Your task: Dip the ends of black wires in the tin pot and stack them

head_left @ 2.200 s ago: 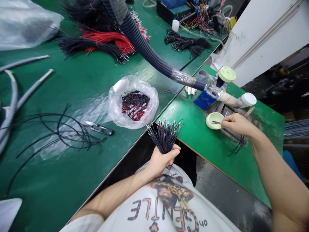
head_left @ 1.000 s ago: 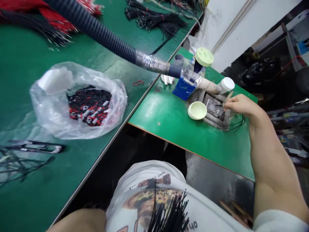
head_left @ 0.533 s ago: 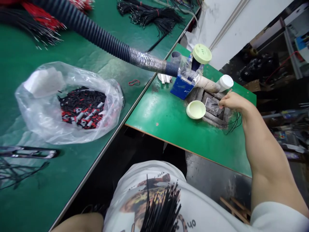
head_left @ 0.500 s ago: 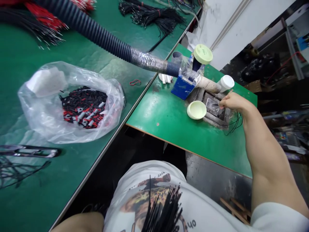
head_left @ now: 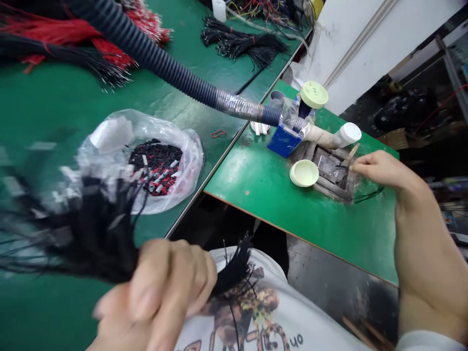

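Head-worn view, looking forward and down, left hand (head_left: 161, 290) close

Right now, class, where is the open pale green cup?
In the head view, the pale green cup sits right of the picture's centre, on the right-hand table, below the blue box and left of the right hand.

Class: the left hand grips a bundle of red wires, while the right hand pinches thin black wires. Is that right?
Not quite. The head view shows the left hand gripping a bundle of black wires, not red; the right hand does pinch thin black wires.
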`<state>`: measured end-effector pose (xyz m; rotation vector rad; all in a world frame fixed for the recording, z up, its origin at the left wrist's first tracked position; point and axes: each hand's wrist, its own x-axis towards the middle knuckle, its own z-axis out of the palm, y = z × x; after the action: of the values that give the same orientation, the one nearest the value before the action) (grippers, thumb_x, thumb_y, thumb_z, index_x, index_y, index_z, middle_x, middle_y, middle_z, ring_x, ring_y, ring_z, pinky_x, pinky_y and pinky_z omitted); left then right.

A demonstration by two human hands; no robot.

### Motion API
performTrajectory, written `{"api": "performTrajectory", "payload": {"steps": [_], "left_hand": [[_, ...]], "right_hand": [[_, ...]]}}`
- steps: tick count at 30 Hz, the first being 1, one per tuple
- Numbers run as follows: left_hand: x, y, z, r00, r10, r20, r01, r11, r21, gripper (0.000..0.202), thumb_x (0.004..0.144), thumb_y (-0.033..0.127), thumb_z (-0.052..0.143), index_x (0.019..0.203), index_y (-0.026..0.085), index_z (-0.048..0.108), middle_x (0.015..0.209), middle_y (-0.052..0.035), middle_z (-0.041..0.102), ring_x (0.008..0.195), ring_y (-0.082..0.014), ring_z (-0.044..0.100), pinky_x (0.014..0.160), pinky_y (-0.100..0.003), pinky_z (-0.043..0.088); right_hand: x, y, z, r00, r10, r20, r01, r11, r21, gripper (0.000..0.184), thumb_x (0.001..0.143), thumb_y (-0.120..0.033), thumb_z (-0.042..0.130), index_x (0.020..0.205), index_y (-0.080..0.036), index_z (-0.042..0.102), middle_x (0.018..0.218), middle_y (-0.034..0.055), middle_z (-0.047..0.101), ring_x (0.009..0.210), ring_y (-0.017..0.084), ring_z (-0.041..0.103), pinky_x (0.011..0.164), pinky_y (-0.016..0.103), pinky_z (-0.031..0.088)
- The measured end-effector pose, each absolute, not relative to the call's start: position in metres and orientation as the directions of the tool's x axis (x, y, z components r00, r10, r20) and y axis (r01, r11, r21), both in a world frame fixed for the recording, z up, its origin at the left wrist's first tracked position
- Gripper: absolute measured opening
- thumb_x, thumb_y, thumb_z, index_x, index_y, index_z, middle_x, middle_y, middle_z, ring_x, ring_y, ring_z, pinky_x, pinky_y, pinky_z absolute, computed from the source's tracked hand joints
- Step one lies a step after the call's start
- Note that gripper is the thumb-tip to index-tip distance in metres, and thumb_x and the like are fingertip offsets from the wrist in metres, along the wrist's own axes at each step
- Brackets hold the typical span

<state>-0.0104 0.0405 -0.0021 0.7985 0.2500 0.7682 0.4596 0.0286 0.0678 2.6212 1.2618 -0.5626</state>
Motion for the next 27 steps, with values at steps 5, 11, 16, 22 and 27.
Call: {"api": "performTrajectory", "payload": {"steps": [5,11,16,22,27], "left_hand": [[0.026,0.056,-0.032,0.736,0.661,0.145,-0.548,0.458,0.700,0.022,0.101,0.039,0.052,0.104,0.026,0.069,0.052,0.0065,0.062,0.032,-0.0051,0.024,0.039,-0.021,0.024],[0.041,0.034,-0.066,0.757,0.638,-0.142,-0.279,0.512,0.812,0.038,0.094,0.050,0.061,0.097,0.013,0.065,0.047,0.0039,0.055,0.035,-0.0051,0.031,0.039,-0.020,0.023],[0.052,0.026,-0.071,0.755,0.624,-0.201,-0.213,0.523,0.826,0.049,0.086,0.061,0.065,0.091,0.012,0.065,0.043,0.0054,0.050,0.033,-0.0055,0.031,0.039,-0.021,0.023],[0.054,0.020,-0.071,0.752,0.612,-0.244,-0.165,0.534,0.830,0.053,0.083,0.063,0.066,0.091,0.011,0.067,0.044,0.0036,0.053,0.035,-0.0059,0.034,0.039,-0.021,0.025],[0.059,0.016,-0.072,0.784,0.594,-0.181,-0.177,0.493,0.852,0.055,0.083,0.066,0.065,0.069,0.013,0.063,0.042,0.0022,0.051,0.033,-0.0053,0.034,0.037,-0.021,0.024]], "right_hand": [[0.429,-0.046,0.078,0.446,0.895,-0.002,0.866,-0.431,0.254,0.018,0.083,-0.030,0.062,0.073,-0.019,0.073,0.069,0.0058,0.069,0.059,0.017,0.052,0.056,0.028,0.027],[0.352,-0.067,-0.018,0.139,0.944,0.298,0.990,-0.130,-0.052,0.029,0.099,-0.029,0.049,0.081,-0.018,0.069,0.080,0.0061,0.072,0.070,0.015,0.063,0.064,0.026,0.040],[0.330,-0.044,-0.062,0.103,0.947,0.305,0.994,-0.091,-0.054,0.023,0.096,-0.032,0.058,0.097,-0.016,0.075,0.090,0.0113,0.073,0.082,0.023,0.064,0.073,0.034,0.044],[0.268,-0.041,-0.025,0.237,0.907,0.348,0.793,0.026,-0.608,0.015,0.092,-0.028,0.064,0.101,-0.026,0.075,0.101,0.0077,0.071,0.095,0.024,0.063,0.087,0.040,0.048],[0.210,-0.027,-0.021,0.212,0.974,0.081,0.413,-0.014,-0.911,0.021,0.088,-0.030,0.069,0.069,-0.022,0.067,0.078,0.0025,0.066,0.078,0.018,0.062,0.074,0.032,0.049]]}}
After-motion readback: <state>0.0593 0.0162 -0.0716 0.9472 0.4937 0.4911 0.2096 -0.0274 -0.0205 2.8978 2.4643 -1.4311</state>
